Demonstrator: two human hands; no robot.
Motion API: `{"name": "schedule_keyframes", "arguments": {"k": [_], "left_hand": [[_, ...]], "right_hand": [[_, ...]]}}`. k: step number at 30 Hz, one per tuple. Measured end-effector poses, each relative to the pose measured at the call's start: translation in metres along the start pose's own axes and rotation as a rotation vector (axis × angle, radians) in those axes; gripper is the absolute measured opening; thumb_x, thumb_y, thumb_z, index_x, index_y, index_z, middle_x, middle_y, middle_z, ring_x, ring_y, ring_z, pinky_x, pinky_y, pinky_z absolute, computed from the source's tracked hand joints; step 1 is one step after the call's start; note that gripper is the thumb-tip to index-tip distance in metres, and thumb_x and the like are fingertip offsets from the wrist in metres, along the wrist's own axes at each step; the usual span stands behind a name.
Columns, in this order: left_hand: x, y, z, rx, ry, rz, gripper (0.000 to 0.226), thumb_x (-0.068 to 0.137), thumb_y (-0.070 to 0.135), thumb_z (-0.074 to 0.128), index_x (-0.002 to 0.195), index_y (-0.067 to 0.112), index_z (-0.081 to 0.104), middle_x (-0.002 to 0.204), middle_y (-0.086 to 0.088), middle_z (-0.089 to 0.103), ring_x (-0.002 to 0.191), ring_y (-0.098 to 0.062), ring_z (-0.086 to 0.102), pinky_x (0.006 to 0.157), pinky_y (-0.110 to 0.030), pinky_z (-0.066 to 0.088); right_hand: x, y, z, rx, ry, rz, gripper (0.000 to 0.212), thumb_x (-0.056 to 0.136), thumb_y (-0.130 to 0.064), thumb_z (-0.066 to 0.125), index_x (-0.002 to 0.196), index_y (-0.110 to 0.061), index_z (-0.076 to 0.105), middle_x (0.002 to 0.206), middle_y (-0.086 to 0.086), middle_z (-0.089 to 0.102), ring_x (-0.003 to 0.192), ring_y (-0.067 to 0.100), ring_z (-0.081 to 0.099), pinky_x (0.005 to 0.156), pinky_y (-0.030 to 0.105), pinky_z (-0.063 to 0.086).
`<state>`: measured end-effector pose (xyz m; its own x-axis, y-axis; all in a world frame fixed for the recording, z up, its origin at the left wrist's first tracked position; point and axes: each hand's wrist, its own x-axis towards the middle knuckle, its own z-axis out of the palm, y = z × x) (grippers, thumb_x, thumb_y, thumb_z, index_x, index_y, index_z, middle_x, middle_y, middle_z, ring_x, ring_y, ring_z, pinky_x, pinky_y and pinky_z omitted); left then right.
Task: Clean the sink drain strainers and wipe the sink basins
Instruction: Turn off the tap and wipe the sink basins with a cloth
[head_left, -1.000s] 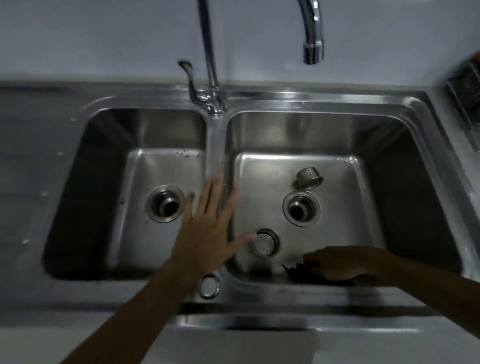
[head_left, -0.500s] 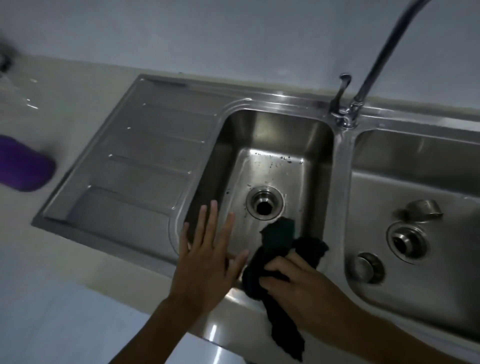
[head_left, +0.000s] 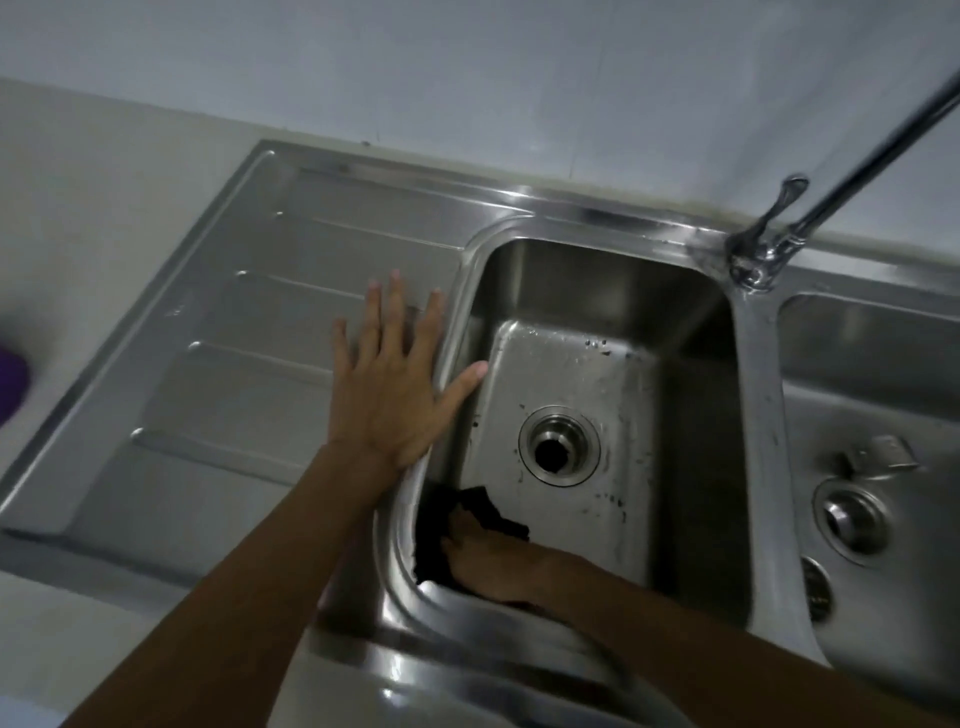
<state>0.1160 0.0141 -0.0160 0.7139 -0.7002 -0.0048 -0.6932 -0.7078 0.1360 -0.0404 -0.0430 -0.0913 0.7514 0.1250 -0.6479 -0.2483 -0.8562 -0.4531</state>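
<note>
left hand (head_left: 395, 384): laid flat on the drainboard (head_left: 218, 364) at the left basin (head_left: 597, 280) rim, fingers straight and spread, nothing held | right hand (head_left: 488, 556): fingers curled on the dark cloth (head_left: 436, 535), which is pressed into that basin's near-left corner | strainer (head_left: 878, 457) and second strainer (head_left: 815, 587): seen blurred in the right basin (head_left: 872, 338)

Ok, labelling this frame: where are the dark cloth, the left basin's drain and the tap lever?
dark cloth (head_left: 480, 501), head view, upper fold.
left basin's drain (head_left: 557, 453), head view, opening.
tap lever (head_left: 779, 208), head view, handle middle.
</note>
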Motion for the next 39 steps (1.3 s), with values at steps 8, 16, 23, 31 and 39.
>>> {"name": "schedule_keyframes", "arguments": {"k": [8, 16, 23, 31, 39], "left_hand": [[0.023, 0.004, 0.013, -0.057, 0.034, -0.015, 0.092, 0.092, 0.087, 0.010, 0.166, 0.033, -0.002, 0.173, -0.012, -0.012, 0.161, -0.030, -0.008, 0.124, -0.063, 0.002], [0.025, 0.003, 0.012, -0.089, 0.019, -0.006, 0.091, 0.093, 0.085, 0.014, 0.166, 0.031, 0.004, 0.174, -0.011, -0.003, 0.161, -0.029, 0.000, 0.124, -0.063, 0.009], [0.024, 0.005, 0.007, -0.071, 0.018, 0.004, 0.092, 0.095, 0.083, 0.014, 0.166, 0.025, 0.010, 0.173, -0.015, 0.006, 0.160, -0.033, 0.009, 0.123, -0.065, 0.016], [0.023, 0.005, 0.005, -0.084, 0.017, 0.007, 0.093, 0.095, 0.083, 0.014, 0.166, 0.023, 0.008, 0.173, -0.016, 0.005, 0.161, -0.032, 0.008, 0.123, -0.065, 0.015], [0.019, 0.006, 0.002, -0.057, 0.020, 0.005, 0.092, 0.096, 0.082, 0.014, 0.165, 0.021, 0.015, 0.172, -0.018, 0.011, 0.160, -0.033, 0.012, 0.121, -0.064, 0.019]], "right_hand": [[0.077, 0.069, -0.016, -0.108, 0.585, 0.204, 0.074, 0.104, -0.041, 0.029, 0.161, -0.003, 0.002, 0.168, 0.019, -0.008, 0.156, 0.032, -0.013, 0.128, 0.049, 0.004], [0.095, 0.157, -0.076, -0.217, 0.678, 0.413, 0.069, 0.102, -0.041, 0.029, 0.161, -0.009, 0.013, 0.170, 0.014, 0.001, 0.158, 0.029, 0.001, 0.127, 0.051, 0.014], [0.021, 0.190, -0.073, -0.184, 0.524, 0.782, 0.076, 0.105, -0.042, 0.027, 0.159, -0.001, -0.007, 0.168, 0.021, -0.013, 0.158, 0.031, -0.004, 0.121, 0.040, 0.028], [-0.054, 0.141, -0.010, -0.592, -0.107, 0.634, 0.084, 0.106, -0.043, 0.037, 0.156, 0.007, -0.008, 0.162, 0.032, -0.019, 0.155, 0.043, -0.010, 0.123, 0.047, 0.018], [-0.055, 0.126, 0.018, -0.835, -0.049, -0.261, 0.070, 0.103, -0.025, 0.046, 0.161, -0.011, 0.010, 0.169, 0.018, -0.009, 0.156, 0.035, -0.008, 0.127, 0.052, 0.005]]}}
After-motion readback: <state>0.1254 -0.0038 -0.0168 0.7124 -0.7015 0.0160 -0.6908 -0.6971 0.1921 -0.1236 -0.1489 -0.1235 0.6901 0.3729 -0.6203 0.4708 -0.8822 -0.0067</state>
